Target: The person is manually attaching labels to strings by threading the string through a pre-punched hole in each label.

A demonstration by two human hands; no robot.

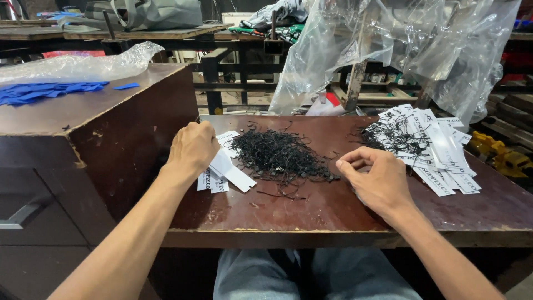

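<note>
Dim workshop, soft daylight from the back

Light falls from ahead, glaring on the plastic sheets (pixel 444 44) and glossing the surface (pixel 333 211). Under it lies deep shadow. Focus is sharp at centre; the wide lens bends edges slightly.

The dark brown wooden table (pixel 333 214) has a worn, chipped near edge. Near its left end lies a small stack of white paper tags (pixel 225 169). At the middle sits a loose heap of thin black strings (pixel 277 155), with stray strands trailing toward the near side. At the far right lies a larger spread of white paper tags with black strings attached (pixel 438 150), fanned out toward the right edge.
</note>
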